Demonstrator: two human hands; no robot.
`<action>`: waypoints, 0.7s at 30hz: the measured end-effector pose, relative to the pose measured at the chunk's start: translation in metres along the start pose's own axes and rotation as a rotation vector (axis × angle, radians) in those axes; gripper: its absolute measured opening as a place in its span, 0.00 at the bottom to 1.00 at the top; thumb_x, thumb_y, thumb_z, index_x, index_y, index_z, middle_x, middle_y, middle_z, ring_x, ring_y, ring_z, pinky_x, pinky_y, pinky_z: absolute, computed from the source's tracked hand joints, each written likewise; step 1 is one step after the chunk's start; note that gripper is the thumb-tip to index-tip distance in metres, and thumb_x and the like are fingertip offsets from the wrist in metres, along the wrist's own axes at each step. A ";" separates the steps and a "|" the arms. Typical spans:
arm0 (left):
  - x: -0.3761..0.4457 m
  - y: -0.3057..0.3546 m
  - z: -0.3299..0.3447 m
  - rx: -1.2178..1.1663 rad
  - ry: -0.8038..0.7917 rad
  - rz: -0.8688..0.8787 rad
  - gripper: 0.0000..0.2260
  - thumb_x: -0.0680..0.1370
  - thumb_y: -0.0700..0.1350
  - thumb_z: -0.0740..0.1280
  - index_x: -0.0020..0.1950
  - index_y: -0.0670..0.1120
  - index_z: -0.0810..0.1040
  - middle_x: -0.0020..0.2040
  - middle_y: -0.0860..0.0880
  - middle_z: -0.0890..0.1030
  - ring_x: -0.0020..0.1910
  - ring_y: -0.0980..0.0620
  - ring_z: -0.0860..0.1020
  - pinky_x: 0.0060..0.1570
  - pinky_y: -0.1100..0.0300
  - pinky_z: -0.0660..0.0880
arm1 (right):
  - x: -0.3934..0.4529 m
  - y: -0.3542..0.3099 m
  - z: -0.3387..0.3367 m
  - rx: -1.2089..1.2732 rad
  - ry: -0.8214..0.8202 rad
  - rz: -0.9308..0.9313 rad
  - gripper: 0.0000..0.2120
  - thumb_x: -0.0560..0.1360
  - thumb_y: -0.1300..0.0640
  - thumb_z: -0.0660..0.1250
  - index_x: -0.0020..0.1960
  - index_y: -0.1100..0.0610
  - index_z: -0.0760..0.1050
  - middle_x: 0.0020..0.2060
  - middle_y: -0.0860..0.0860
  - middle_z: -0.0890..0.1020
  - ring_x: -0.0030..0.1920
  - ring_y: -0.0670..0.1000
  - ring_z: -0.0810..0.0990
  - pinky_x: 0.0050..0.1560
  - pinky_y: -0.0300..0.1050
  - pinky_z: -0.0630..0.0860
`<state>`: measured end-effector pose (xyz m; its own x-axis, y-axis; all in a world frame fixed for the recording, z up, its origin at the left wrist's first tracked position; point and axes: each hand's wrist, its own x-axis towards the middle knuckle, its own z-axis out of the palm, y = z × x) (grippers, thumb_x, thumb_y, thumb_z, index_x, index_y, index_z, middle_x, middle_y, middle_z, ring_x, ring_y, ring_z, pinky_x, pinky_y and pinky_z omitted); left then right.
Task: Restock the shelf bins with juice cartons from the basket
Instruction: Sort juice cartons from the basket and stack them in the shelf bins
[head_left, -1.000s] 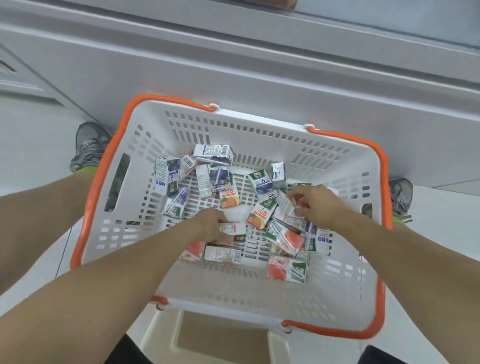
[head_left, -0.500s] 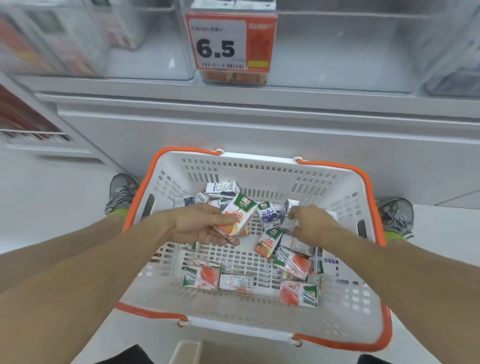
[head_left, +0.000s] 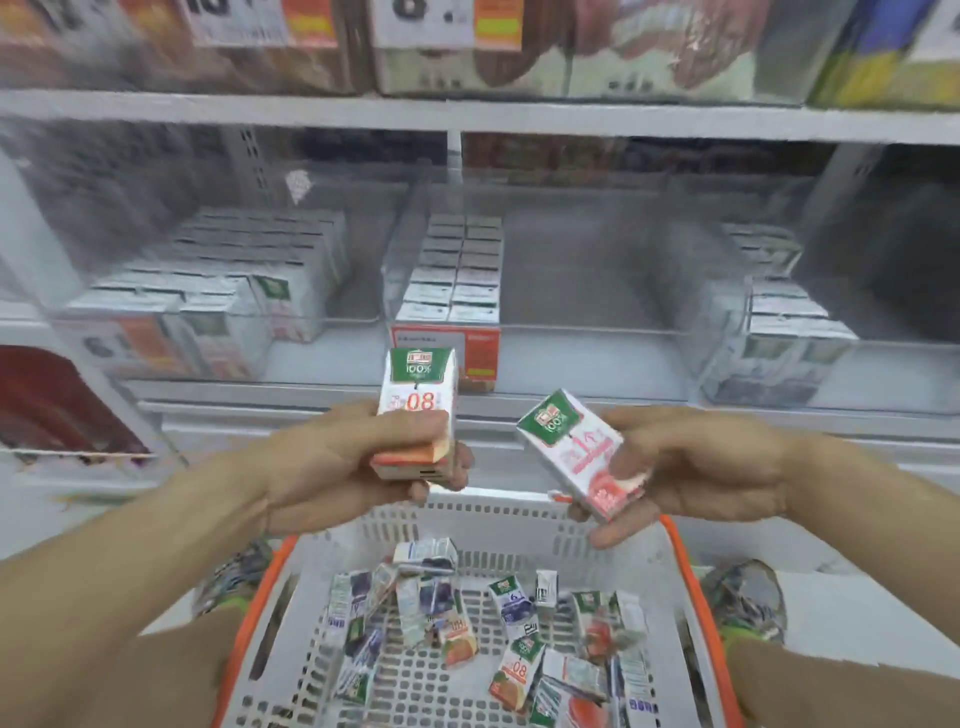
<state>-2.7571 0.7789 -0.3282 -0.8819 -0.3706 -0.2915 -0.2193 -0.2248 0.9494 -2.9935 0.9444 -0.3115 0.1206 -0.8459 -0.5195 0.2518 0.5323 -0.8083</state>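
My left hand (head_left: 332, 462) grips an orange juice carton (head_left: 418, 400) with a green top, held upright above the basket. My right hand (head_left: 691, 467) holds a pink-and-white juice carton (head_left: 576, 452), tilted to the left. Below them the white basket (head_left: 519, 525) with orange rim holds several loose cartons (head_left: 467, 623) in orange, purple and red. Ahead, clear shelf bins hold rows of cartons: a left bin (head_left: 218, 291), a middle bin (head_left: 452, 275) and a right bin (head_left: 779, 301).
Between the middle and right rows the clear bin floor (head_left: 597, 280) lies bare. An orange price tag (head_left: 467, 353) hangs on the shelf edge. An upper shelf (head_left: 467, 114) carries boxed goods. My shoes show at either side of the basket.
Both hands rose out of the basket, each lifting a carton to shelf height. The view tilted up from the basket to the shelf bins.
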 end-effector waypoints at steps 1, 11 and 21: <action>0.003 -0.002 0.000 -0.033 0.028 0.050 0.24 0.59 0.57 0.83 0.50 0.50 0.85 0.53 0.38 0.82 0.50 0.41 0.82 0.40 0.59 0.76 | 0.001 0.002 0.004 0.040 0.004 -0.027 0.27 0.61 0.71 0.68 0.61 0.65 0.75 0.48 0.64 0.81 0.50 0.62 0.84 0.49 0.61 0.83; 0.012 -0.010 0.021 0.063 0.083 0.031 0.27 0.64 0.47 0.81 0.61 0.42 0.80 0.58 0.39 0.83 0.52 0.38 0.81 0.54 0.44 0.76 | 0.041 0.001 0.032 -0.275 0.216 -0.300 0.19 0.69 0.68 0.77 0.58 0.60 0.79 0.52 0.56 0.86 0.52 0.54 0.85 0.49 0.45 0.80; -0.004 -0.008 0.008 0.110 0.221 0.002 0.20 0.63 0.42 0.82 0.53 0.44 0.83 0.46 0.43 0.86 0.40 0.48 0.80 0.37 0.56 0.73 | 0.051 -0.023 0.039 -0.631 0.075 -0.248 0.19 0.72 0.57 0.76 0.62 0.57 0.77 0.56 0.54 0.84 0.54 0.52 0.83 0.52 0.49 0.79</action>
<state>-2.7547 0.7891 -0.3333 -0.7724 -0.5618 -0.2961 -0.2720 -0.1287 0.9536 -2.9558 0.8874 -0.3090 0.0594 -0.9529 -0.2973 -0.3475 0.2594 -0.9011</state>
